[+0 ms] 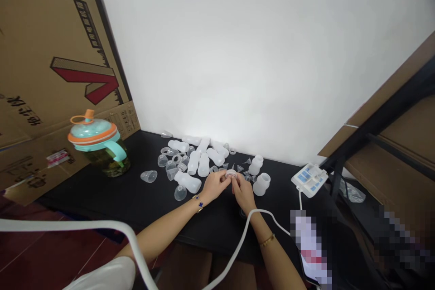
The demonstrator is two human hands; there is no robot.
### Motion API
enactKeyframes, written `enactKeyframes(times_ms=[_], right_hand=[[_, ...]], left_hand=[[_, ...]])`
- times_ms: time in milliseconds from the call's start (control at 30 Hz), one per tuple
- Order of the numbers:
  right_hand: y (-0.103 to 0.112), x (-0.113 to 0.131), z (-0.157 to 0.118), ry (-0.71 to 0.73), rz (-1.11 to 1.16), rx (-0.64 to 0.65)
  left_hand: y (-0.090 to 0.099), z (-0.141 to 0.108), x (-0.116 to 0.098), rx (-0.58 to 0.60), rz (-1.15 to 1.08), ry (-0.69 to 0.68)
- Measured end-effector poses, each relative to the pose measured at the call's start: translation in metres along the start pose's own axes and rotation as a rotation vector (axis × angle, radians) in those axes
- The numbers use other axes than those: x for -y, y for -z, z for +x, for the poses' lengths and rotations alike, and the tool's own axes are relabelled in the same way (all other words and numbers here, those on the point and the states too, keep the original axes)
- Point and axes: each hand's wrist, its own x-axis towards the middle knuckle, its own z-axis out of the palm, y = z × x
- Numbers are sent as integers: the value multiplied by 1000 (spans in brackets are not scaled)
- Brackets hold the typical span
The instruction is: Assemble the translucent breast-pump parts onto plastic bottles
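Between the fingertips of my left hand (215, 185) and my right hand (243, 190) is a small white bottle collar (231, 173), with a thin clear tip standing up from it. Both hands pinch it from either side, close above the black table. White bottle bodies lie in a loose pile beyond my left hand, the nearest bottle (189, 182) on its side. Two open bottles stand to the right of my right hand, one nearer bottle (261, 184) and one farther bottle (256, 165). Small clear funnel-like pieces (240, 169) are scattered just behind my fingers.
Clear domed caps (180, 192) and rings (176, 159) lie among the bottles. A teal and orange jug (102, 145) stands left by a cardboard box (50, 54). At right are a power strip (309, 180) and a phone (314, 258). A white cable (243, 235) loops across the foreground.
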Motion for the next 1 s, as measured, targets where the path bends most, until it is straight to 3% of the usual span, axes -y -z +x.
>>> enactKeyframes(times_ms=[1000], right_hand=[[0, -4, 2, 14, 33, -11]], left_hand=[[1, -1, -4, 3, 2, 14]])
